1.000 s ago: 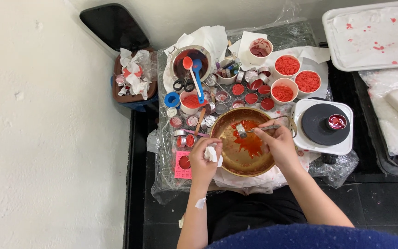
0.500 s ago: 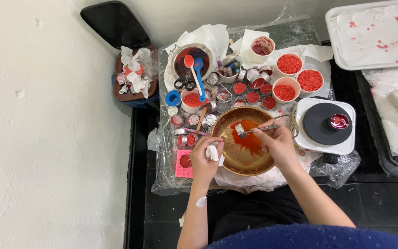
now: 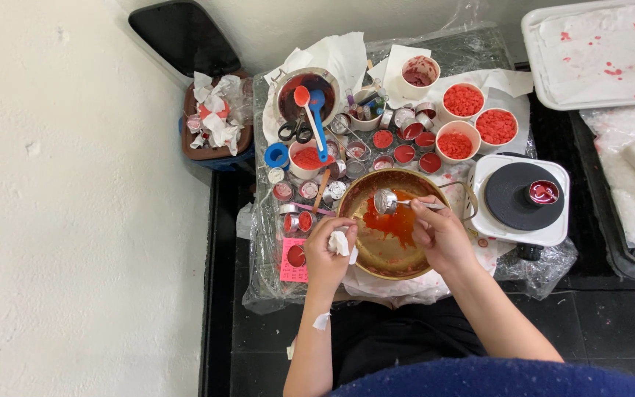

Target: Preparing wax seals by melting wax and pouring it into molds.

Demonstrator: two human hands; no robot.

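A wide brass-coloured pan [image 3: 361, 197] with a pool of red liquid in it sits in front of me on a plastic-covered surface. My right hand [image 3: 441, 235] holds a metal spoon [image 3: 386, 201] by its handle, with the bowl over the pan's far side. My left hand [image 3: 328, 251] rests at the pan's near-left rim and grips a small crumpled white tissue [image 3: 340, 242].
Three white bowls of red flakes [image 3: 464, 101] stand behind the pan, with several small metal cups of red wax [image 3: 404, 154] beside them. A small white hotplate [image 3: 522, 198] carries a red-filled cup at right. A bin of tissues [image 3: 214, 117] stands at left, a stained white tray [image 3: 604, 51] at top right.
The spoon in my right hand has shifted slightly over the pan's far side. My left hand keeps the tissue at the rim.
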